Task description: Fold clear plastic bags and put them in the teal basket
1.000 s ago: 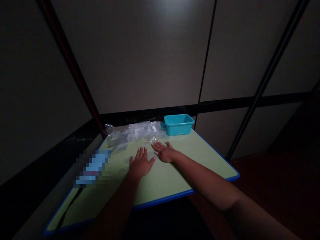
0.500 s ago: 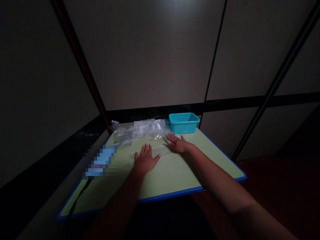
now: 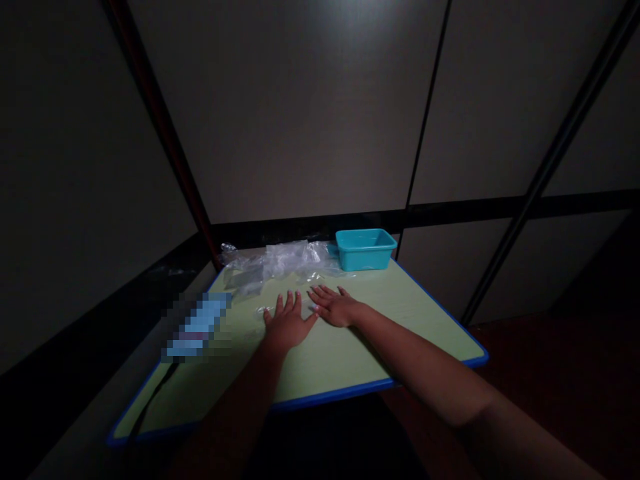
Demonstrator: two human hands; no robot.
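Observation:
My left hand lies palm down near the middle of the table, its fingers spread. Close on its right, my right hand rests flat with fingers stretched out, its thumb near my left thumb. Beneath the two hands is a clear plastic bag, mostly covered by them; only a faint shiny edge shows at the left. Beyond my fingertips lies a crumpled heap of clear plastic bags.
A turquoise plastic basket stands at the table's back right corner. A blurred-out phone-like object with a dark cord lies at the left edge. The pale green table has a blue rim, with dark panels behind.
My right hand has slid left and slightly nearer to me, over the plastic, and now lies beside my left hand. The left hand has hardly moved.

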